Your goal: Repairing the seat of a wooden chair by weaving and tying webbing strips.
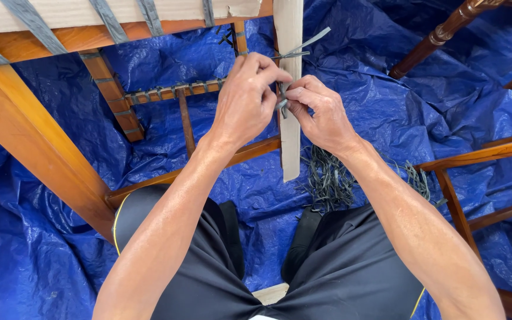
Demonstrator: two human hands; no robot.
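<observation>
Left hand [245, 98] is curled shut with thumb and forefinger pinching a thin grey strip [299, 49], right up against the pale wooden leg [290, 142] of the chair frame. Right hand [321, 112] sits just beside it, fingers closed on the lower bit of that same strip, so both hands meet at the front of the leg, knuckles almost touching. One loose end of the strip sticks up and to the right past the leg.

Counting stuff: two hands, one pale leg, and I can make out four grey bands [109, 19] running slantwise across the light seat panel [78, 13] at the top edge, though a fifth may be cut off at the left, hard to say. One orange-brown rail [25, 127] runs diagonally down the left side. One lower rung [173, 92] has a row of small grey wraps along it, too small to count properly.

On the floor there's one pile of grey strip offcuts [327, 178] just right of the leg, lying on the crumpled blue tarp [386, 118]. A second wooden frame [475, 157] pokes in at right, and a dark turned leg [440, 35] at top right. Black shorts [351, 266] with a yellow seam fill the bottom.
</observation>
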